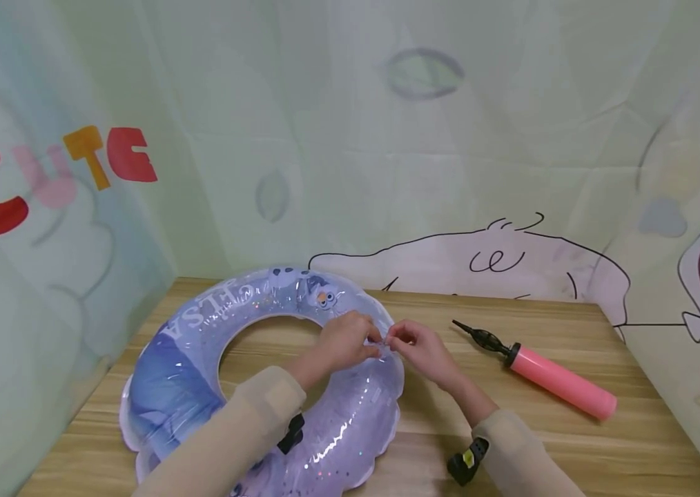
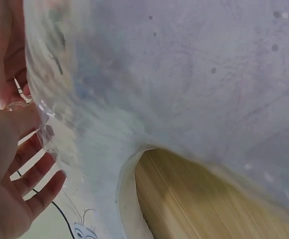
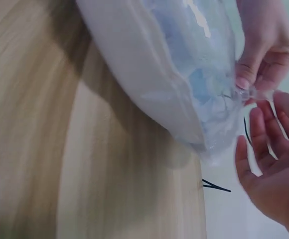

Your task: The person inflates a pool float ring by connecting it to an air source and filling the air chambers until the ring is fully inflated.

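Note:
An inflated blue and lilac swim ring [image 1: 188, 373] lies on the wooden table [image 1: 549, 455]. Both hands meet at its clear valve [image 1: 383, 343] on the ring's right side. My left hand [image 1: 370, 343] pinches the valve from the left, and my right hand [image 1: 395, 342] pinches it from the right. In the left wrist view the left hand [image 2: 27, 127] has its thumb at the valve [image 2: 16, 105] and its other fingers spread beside the ring [image 2: 184, 74]. The right wrist view shows the right hand [image 3: 266, 149] just below the valve [image 3: 251, 93], with the left hand [image 3: 261, 59] above it.
A pink hand pump [image 1: 558, 382] with a black nozzle [image 1: 480, 337] lies on the table to the right of the ring. Printed fabric backdrops close off the table at the back and at both sides.

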`<state>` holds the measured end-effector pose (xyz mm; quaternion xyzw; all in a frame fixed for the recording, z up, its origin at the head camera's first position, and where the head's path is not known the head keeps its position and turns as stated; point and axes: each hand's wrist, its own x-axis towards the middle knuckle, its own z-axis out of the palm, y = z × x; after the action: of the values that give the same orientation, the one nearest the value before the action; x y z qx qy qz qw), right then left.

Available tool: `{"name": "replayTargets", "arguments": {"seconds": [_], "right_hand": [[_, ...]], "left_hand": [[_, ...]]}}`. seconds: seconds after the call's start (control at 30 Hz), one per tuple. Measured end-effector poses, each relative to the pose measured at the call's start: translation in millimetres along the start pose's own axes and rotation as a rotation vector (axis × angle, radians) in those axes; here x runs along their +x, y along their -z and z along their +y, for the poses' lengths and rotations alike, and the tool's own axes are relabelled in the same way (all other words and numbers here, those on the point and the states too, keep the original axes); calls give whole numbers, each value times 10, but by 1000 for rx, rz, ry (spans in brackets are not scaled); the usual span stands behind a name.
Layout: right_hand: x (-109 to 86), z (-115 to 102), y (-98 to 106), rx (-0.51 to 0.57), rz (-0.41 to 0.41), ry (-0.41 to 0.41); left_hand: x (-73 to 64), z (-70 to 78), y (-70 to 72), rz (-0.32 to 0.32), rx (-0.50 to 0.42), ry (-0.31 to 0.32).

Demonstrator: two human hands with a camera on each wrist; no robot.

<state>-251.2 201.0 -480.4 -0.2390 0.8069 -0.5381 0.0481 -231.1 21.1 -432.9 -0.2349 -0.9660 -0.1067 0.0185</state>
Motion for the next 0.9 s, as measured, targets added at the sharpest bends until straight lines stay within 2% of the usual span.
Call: {"name": "replayTargets", "arguments": {"seconds": [0.23, 0.43, 0.53, 0.73, 0.9], "right_hand": [[50, -12, 32, 93, -160, -92], [92, -18, 14, 139, -210, -132], [117, -10, 15, 120, -253, -131], [181, -14, 41, 9, -342, -162], [192, -9, 32, 17, -370, -180]], "left_hand": [[15, 21, -6, 24, 39, -19], [44, 19, 16, -6, 41, -1], [57, 9, 18, -2, 70, -9], [73, 15, 33, 16, 147, -40], [81, 26, 37, 13, 162, -53]]}}
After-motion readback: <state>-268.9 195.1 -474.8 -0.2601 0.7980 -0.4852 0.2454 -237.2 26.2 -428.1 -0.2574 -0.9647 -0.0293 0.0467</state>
